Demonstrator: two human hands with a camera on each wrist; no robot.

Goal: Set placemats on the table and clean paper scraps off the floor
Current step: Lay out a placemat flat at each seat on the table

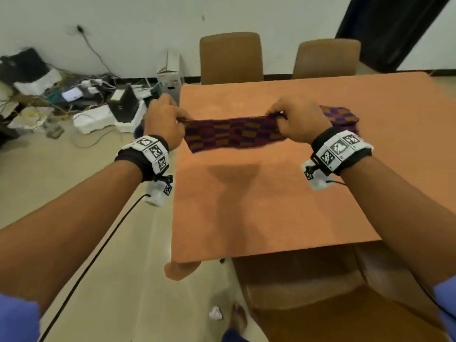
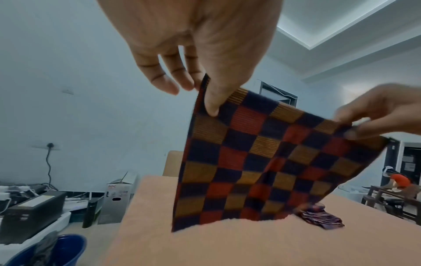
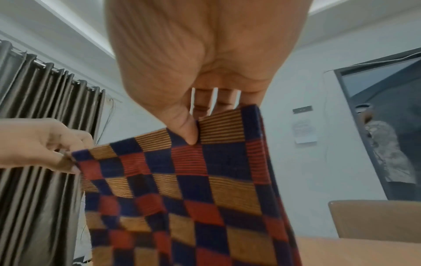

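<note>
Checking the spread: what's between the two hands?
The checked placemat, stretched from left hand to right hand; clearest in the head view.

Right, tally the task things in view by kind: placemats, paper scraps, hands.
Placemats: 2, the held placemat and the folded placemat lying on the table
Paper scraps: 1, the paper scrap on the floor
Hands: 2, left hand and right hand
Total: 5

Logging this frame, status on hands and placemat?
Left hand and right hand each pinch a top corner. Checkered placemat hangs above table, not laid. Paper scrap on floor. Nothing blocking.
</note>
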